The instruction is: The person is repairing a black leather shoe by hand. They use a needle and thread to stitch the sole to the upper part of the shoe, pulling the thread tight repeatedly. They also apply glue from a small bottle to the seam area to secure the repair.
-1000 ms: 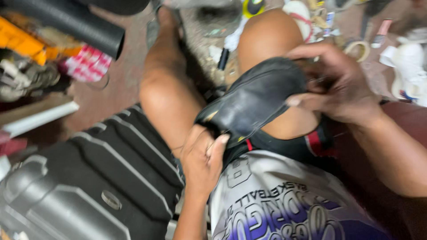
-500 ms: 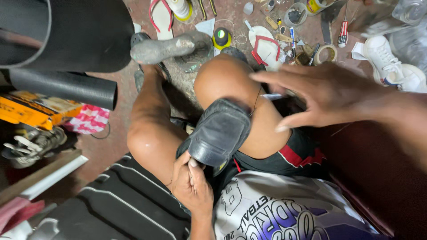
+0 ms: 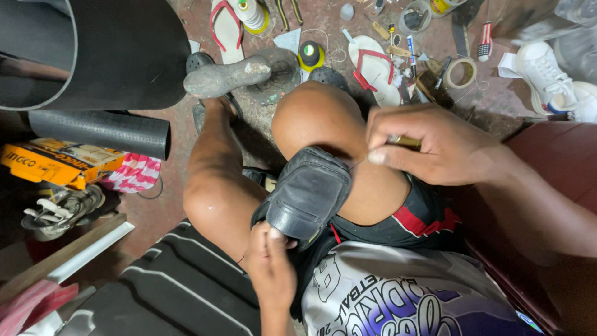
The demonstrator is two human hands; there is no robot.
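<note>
Stitching of a black shoe is the step in hand, judged from the tool and the thin thread visible at the shoe's upper edge. The shoe rests against the right thigh, between the knees, sole side toward the camera. The left hand is closed on the shoe's lower end, thumb pressed over the rim, steadying it. The right hand pinches a brass-handled awl between thumb and fingers, its tip directed at the shoe's upper right edge. The next move calls for a firm hold on the shoe and a straight, controlled pull. Sandals and a tape roll lie on the floor beyond.
</note>
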